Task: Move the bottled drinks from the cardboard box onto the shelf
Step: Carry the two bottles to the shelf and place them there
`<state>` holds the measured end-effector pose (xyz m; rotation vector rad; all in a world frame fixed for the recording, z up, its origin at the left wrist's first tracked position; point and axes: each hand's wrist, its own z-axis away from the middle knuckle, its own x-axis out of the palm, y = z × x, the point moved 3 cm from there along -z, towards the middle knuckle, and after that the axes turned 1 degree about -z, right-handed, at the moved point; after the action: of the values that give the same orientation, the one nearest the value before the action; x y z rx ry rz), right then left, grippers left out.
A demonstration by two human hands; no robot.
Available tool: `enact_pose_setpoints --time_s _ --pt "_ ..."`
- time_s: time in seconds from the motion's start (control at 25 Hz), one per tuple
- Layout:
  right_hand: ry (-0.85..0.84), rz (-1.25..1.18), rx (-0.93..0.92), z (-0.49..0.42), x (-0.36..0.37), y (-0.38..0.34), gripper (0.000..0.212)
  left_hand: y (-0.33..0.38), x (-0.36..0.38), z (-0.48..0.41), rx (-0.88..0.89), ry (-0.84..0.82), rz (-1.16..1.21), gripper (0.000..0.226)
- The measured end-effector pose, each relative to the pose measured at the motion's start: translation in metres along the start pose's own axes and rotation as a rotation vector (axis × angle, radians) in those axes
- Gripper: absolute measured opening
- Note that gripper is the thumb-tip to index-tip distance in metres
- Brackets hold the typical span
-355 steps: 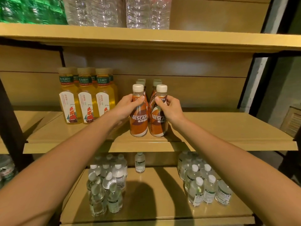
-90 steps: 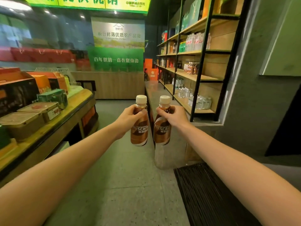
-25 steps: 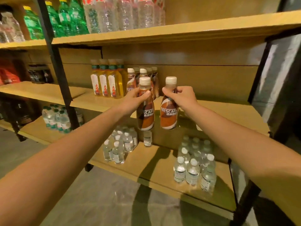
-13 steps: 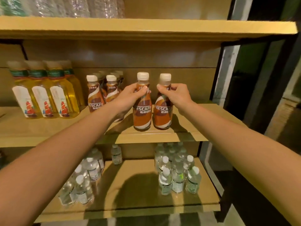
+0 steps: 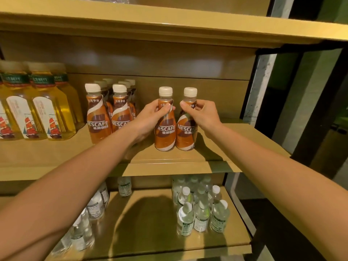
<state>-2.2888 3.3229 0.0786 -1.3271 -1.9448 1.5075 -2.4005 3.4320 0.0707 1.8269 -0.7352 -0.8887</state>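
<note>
gripping one neck each, left hand [image 5: 152, 117] and right hand [image 5: 202, 115] hold coffee bottles [image 5: 165, 133] upright, seemingly on the shelf [image 5: 216, 154].

The middle shelf [image 5: 56, 153] is a tan board running across the centre of the frame. At its left end, yellow drink bottles [image 5: 43, 110] stand upright in rows. Just right of them stands a coffee bottle cluster [image 5: 111, 113], two bottles in front and more behind. Apart from the cluster, at frame centre, the centre coffee bottle [image 5: 165, 127] and the right coffee bottle [image 5: 186, 129] stand upright, sides touching.

The lower shelf [image 5: 150, 223], at the bottom of the frame, carries clear water bottles: a left water group [image 5: 90, 219], a right water group [image 5: 201, 213], and a single water bottle [image 5: 124, 187] at the back between them.

The upper shelf [image 5: 169, 21] spans the top of the frame.
</note>
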Motion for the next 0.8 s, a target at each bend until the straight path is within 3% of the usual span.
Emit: enact_pose_setpoints --time_s 0.24,0.44,0.6,0.8 --pt "-0.168 -0.010 0.091 0.012 -0.008 0.013 0.062 -0.007 0.006 0.019 -0.031 0.071 -0.008 0.054" --pt "-0.312 0.301 0.100 0.035 -0.006 0.058 0.056 -0.040 0.017 0.048 -0.122 0.105 -0.453 0.056" --pt "-0.253 0.470 0.065 0.031 0.002 0.068 0.053 -0.071 0.012 0.034 -0.237 0.095 -0.850 0.077" --pt "-0.280 0.490 0.066 0.009 0.009 0.074 0.045 -0.089 0.009 0.000 -0.225 0.070 -1.021 0.080"
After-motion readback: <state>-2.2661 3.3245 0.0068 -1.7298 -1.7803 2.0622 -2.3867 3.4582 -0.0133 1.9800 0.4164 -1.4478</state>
